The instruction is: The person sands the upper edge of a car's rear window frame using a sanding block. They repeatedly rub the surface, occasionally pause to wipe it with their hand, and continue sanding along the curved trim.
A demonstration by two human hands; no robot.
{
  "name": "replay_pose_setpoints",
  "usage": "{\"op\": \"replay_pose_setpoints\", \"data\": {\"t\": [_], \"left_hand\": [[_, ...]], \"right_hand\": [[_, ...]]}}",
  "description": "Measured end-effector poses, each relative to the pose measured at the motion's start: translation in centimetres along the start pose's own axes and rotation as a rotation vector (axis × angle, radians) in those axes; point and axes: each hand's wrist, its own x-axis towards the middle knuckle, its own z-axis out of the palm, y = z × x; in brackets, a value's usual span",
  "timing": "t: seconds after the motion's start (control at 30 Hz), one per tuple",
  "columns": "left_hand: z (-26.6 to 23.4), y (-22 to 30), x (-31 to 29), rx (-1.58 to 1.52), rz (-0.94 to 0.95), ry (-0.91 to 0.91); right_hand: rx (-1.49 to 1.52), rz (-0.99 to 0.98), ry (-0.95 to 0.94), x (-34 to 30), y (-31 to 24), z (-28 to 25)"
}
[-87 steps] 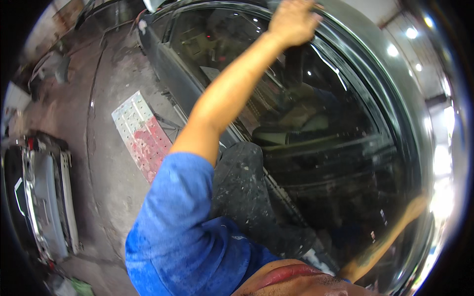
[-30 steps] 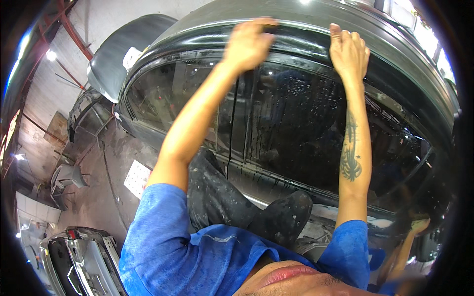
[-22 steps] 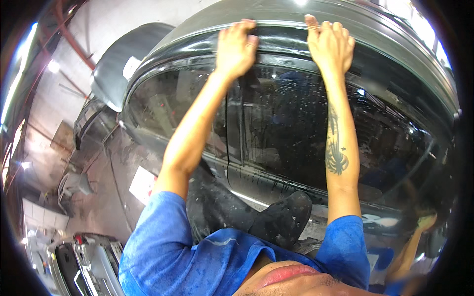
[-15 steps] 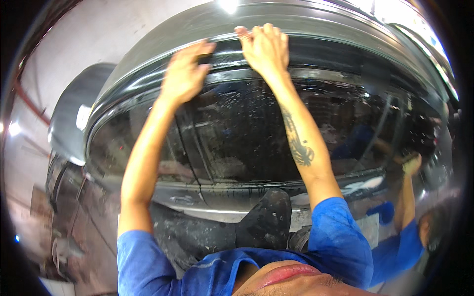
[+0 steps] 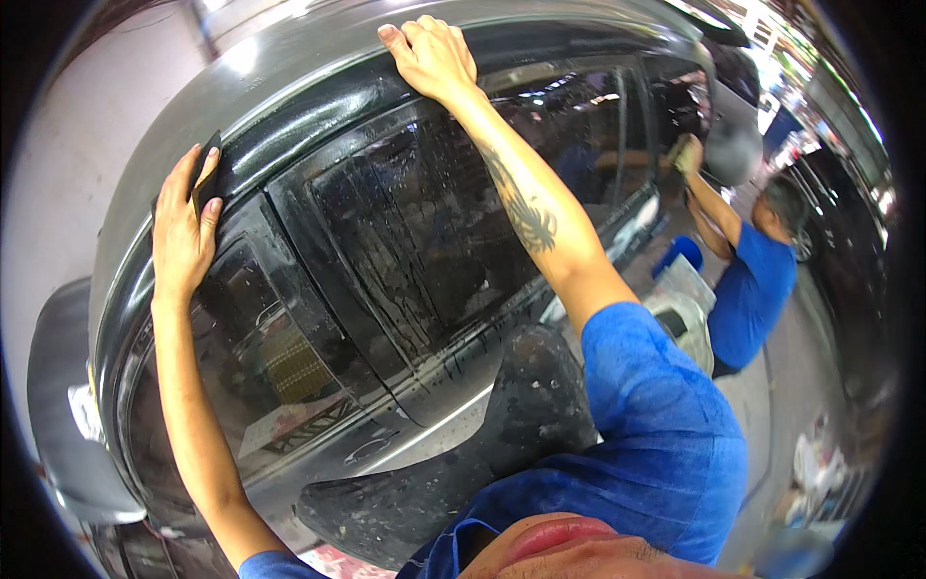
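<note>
Left hand (image 5: 186,230) has a thin dark sheet (image 5: 205,174) pinched in it, fingers on one side and thumb on the other, so it's closed on that one. It's up at the curved edge of the roof, above the left-hand side window (image 5: 236,338), and the sheet sits right by that roof edge (image 5: 289,145). Looks folded or bent, with a brownish inner side showing, but it's too small to tell what it's made of.

Right hand (image 5: 431,60) is laid over the same roof edge further along, well apart from the left one. Fingers bunched side by side, thumb sticking out. Palm is hidden, so can't tell if it's gripping anything.

Car (image 5: 338,106) is dark with a greyish roof, and the other side window (image 5: 386,222) has wet-looking streaks and drops all over it. Dark trousers (image 5: 463,463) with pale specks are right up close to the doors.

Over to the right a co-worker (image 5: 757,280) in a blue shirt has a hand (image 5: 688,156) up near the far end of the same car, with something yellowish in it, too blurry to make out. Dark curved panel (image 5: 63,367) over on the left too.
</note>
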Motion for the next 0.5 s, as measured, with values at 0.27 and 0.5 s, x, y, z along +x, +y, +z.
{"op": "replay_pose_setpoints", "data": {"t": [0.27,0.5], "left_hand": [[-0.1,-1.4,1.0,0.091,0.11,-0.014],[1.9,-3.6,1.7,0.075,0.152,0.037]], "right_hand": [[-0.037,0.021,0.008,0.8,0.5,0.2],[-0.029,0.051,0.056,1.0,-0.1,0.3]]}}
